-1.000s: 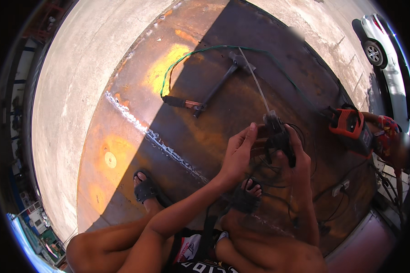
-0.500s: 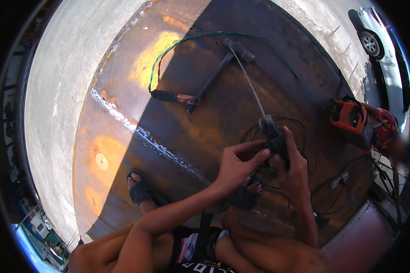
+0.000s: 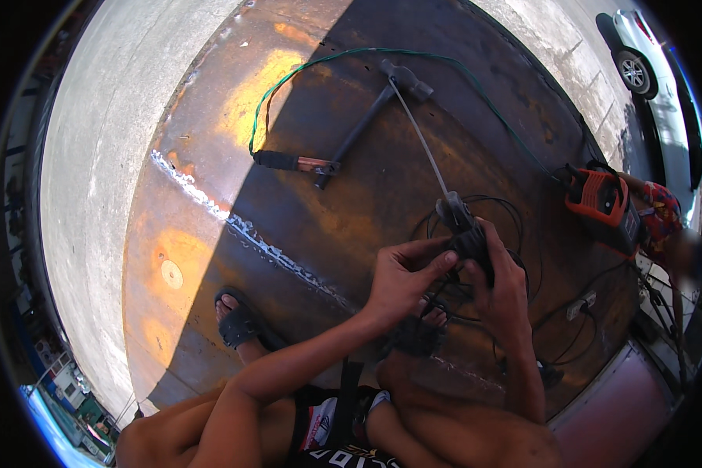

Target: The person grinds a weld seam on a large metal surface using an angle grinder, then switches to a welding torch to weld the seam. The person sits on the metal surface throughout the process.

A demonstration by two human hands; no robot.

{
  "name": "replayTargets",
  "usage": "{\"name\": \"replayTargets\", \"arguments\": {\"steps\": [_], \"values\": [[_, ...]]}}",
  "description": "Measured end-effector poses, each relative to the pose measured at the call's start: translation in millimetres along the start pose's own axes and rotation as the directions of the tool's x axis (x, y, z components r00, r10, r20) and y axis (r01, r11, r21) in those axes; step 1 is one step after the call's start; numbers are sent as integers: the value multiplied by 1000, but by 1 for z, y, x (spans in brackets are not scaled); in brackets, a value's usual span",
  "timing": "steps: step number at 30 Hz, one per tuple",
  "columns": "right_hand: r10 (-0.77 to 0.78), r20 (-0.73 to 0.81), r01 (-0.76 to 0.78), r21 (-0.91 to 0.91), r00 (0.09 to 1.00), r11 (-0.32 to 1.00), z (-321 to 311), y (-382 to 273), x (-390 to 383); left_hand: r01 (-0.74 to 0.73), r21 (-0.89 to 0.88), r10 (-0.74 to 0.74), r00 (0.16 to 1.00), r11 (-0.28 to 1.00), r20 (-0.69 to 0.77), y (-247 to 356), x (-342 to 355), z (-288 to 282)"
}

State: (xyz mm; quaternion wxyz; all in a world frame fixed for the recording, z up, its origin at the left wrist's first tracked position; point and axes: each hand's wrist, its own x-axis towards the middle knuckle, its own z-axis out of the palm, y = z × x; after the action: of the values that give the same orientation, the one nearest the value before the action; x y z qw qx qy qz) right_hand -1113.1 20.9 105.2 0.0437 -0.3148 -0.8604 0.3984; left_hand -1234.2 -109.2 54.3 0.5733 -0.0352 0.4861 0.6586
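Both hands are closed around a black electrode holder point(image 3: 464, 231) above the rusty steel plate. My right hand point(image 3: 501, 282) wraps its far side, and my left hand point(image 3: 415, 279) pinches its lower part with thumb and fingers. A thin grey welding rod point(image 3: 421, 139) sticks out of the holder's jaws, pointing up and left; its tip overlaps the head of a hammer point(image 3: 409, 84) lying on the plate. Beside the hammer's handle end lies a ground clamp point(image 3: 298, 162) with a black grip and copper jaw, joined to a green cable point(image 3: 382, 52).
A white weld bead point(image 3: 277, 256) crosses the rusty plate point(image 3: 320, 218). An orange-and-black welding machine point(image 3: 600, 204) stands at right, near another person's patterned sleeve point(image 3: 660, 209). Black cables point(image 3: 515, 222) coil behind my hands. My sandalled foot point(image 3: 238, 324) rests on the plate. A white car point(image 3: 663, 86) is parked beyond.
The view has shifted slightly, so the plate and tools sit a little further left and up. Both hands keep their grip on the holder, which has barely moved.
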Motion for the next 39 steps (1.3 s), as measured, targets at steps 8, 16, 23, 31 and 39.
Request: {"name": "replayTargets", "arguments": {"steps": [8, 16, 23, 31, 39], "values": [[-9, -2, 9, -4, 1000, 1000, 0, 1, 0, 3, -4, -3, 1000, 1000, -5, -2, 1, 0], [-1, 1, 1, -19, 1000, 1000, -1, -1, -1, -2, -32, 3, 1000, 999, 15, -3, 0, 0], [-15, -9, 15, -30, 1000, 999, -2, -1, -2, 9, -35, -9, 1000, 999, 18, -3, -1, 1], [-2, 2, 2, -29, 1000, 1000, -3, 0, -2, 32, -21, -32, 999, 999, 8, -4, 0, 0], [-13, -2, 13, -50, 1000, 999, -3, 0, -2, 19, -18, -19, 1000, 1000, 23, -4, 1, 0]]}}
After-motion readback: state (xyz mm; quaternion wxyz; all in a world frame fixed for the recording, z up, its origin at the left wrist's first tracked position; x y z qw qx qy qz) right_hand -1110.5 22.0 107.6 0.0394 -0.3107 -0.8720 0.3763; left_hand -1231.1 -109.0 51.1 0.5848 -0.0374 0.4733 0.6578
